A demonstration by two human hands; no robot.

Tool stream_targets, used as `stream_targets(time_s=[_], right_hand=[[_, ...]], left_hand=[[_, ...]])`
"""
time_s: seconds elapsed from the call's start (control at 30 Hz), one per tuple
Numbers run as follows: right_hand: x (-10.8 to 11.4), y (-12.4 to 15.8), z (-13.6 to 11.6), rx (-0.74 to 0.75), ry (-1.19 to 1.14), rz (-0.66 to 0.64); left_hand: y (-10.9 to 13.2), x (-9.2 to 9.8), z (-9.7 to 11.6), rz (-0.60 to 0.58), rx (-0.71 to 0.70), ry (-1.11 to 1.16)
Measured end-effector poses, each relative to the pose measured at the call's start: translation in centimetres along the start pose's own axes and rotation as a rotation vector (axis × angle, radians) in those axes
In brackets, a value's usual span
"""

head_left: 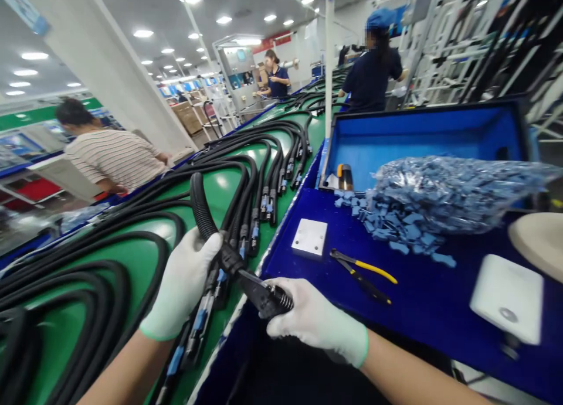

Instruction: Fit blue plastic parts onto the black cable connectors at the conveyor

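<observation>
Both my hands wear white gloves. My left hand [185, 285] is wrapped round a black corrugated cable harness [200, 208] where it bends up off the green conveyor belt [145, 258]. My right hand [314, 320] is closed on the black connector end [264, 293] of that same harness, held over the gap between belt and bench. Thinner leads with blue-banded plugs [200, 320] hang below my left hand.
Several more black harnesses [264, 159] lie along the belt. On the blue bench [417, 311] are yellow-handled pliers [363, 270], a white plate [310, 237], a bag of small blue parts [440, 194], a blue bin [422, 135] and a white block [508, 296]. Other people work farther along.
</observation>
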State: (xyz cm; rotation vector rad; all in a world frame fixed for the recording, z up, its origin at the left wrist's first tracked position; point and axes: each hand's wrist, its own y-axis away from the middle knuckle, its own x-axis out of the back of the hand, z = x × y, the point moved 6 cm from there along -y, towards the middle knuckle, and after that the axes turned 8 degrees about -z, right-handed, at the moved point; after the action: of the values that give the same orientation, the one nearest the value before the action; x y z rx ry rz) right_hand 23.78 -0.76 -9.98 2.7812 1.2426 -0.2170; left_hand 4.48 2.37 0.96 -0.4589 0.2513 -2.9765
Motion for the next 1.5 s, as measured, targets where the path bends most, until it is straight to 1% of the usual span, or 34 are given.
stream_targets(time_s=[0.03, 0.07, 0.1, 0.13, 0.17, 0.2, 0.23, 0.27, 0.3, 0.37, 0.4, 0.43, 0.47, 0.5, 0.53, 0.57, 0.63, 0.67, 0.73, 0.83, 0.9, 0.93, 1.0, 1.1, 1.23, 1.33, 1.5], right_hand=[[0.8, 1.0, -0.3, -0.012, 0.026, 0.021], [1.5, 2.0, -0.6, -0.036, 0.063, 0.029], [2.2, 3.1, -1.0, -0.067, 0.112, 0.018], [2.7, 4.1, -1.5, -0.100, 0.173, -0.008], [3.2, 5.0, -2.0, -0.132, 0.239, -0.044], [3.7, 5.9, -2.5, -0.158, 0.306, -0.080], [4.4, 6.8, -3.0, -0.171, 0.376, -0.084], [5.4, 7.5, -3.4, -0.177, 0.457, -0.044], [6.8, 8.2, -3.6, -0.191, 0.556, 0.045], [9.7, 9.5, -3.4, -0.272, 0.830, 0.290], [11.0, 10.0, -2.8, -0.351, 1.000, 0.397], [11.9, 10.2, -2.0, -0.433, 1.159, 0.455], [12.6, 10.3, -1.1, -0.488, 1.270, 0.486], [13.0, 10.2, -0.2, -0.515, 1.327, 0.507], [13.3, 10.1, 0.5, -0.513, 1.320, 0.529], [13.5, 10.1, 1.0, -0.490, 1.259, 0.560], [13.5, 9.9, 1.3, -0.401, 1.064, 0.593], [13.2, 9.8, 1.1, -0.344, 0.973, 0.595], [12.1, 9.3, -0.4, -0.187, 0.848, 0.551], [9.3, 8.1, -3.8, 0.095, 0.733, 0.367], [7.8, 7.4, -5.6, 0.206, 0.666, 0.242], [7.4, 7.1, -6.1, 0.225, 0.651, 0.212], [7.3, 6.8, -6.3, 0.230, 0.664, 0.211], [7.7, 6.8, -5.5, 0.238, 0.705, 0.247], [7.9, 7.0, -4.3, 0.258, 0.744, 0.272], [8.0, 7.0, -3.7, 0.223, 0.804, 0.288], [8.0, 6.8, -2.6, 0.133, 0.881, 0.305]], left_hand=[[0.4, -1.0, 0.4, -0.026, -0.104, -0.144], [1.0, -2.4, 0.8, -0.101, -0.248, -0.298], [2.0, -4.2, 1.1, -0.220, -0.413, -0.448], [3.3, -6.2, 1.0, -0.369, -0.575, -0.588], [4.6, -8.0, 0.5, -0.511, -0.691, -0.686], [5.7, -9.3, -0.2, -0.613, -0.749, -0.723], [6.2, -10.3, -0.9, -0.659, -0.746, -0.721], [6.1, -10.9, -1.5, -0.659, -0.686, -0.698], [5.7, -11.3, -2.1, -0.633, -0.582, -0.662], [4.3, -11.5, -3.1, -0.557, -0.300, -0.571], [3.6, -11.6, -3.6, -0.526, -0.160, -0.521], [3.0, -11.7, -3.8, -0.504, -0.036, -0.470], [2.5, -11.9, -4.0, -0.493, 0.060, -0.415], [2.1, -12.2, -3.9, -0.490, 0.131, -0.357], [1.7, -12.4, -3.8, -0.489, 0.182, -0.300], [1.3, -12.7, -3.6, -0.492, 0.217, -0.249], [0.7, -13.0, -3.2, -0.493, 0.257, -0.174], [0.3, -13.0, -2.9, -0.490, 0.264, -0.156], [-0.2, -13.0, -2.4, -0.485, 0.253, -0.152], [-0.8, -13.0, -2.2, -0.500, 0.219, -0.164], [-1.0, -13.1, -2.6, -0.524, 0.213, -0.171], [-1.0, -13.2, -2.8, -0.537, 0.219, -0.175], [-1.0, -13.2, -3.4, -0.554, 0.248, -0.177], [-0.9, -13.3, -3.9, -0.570, 0.276, -0.178], [-0.8, -13.4, -3.4, -0.577, 0.256, -0.212], [-0.7, -13.4, -3.2, -0.567, 0.244, -0.254], [-0.5, -13.4, -3.5, -0.576, 0.225, -0.348]])
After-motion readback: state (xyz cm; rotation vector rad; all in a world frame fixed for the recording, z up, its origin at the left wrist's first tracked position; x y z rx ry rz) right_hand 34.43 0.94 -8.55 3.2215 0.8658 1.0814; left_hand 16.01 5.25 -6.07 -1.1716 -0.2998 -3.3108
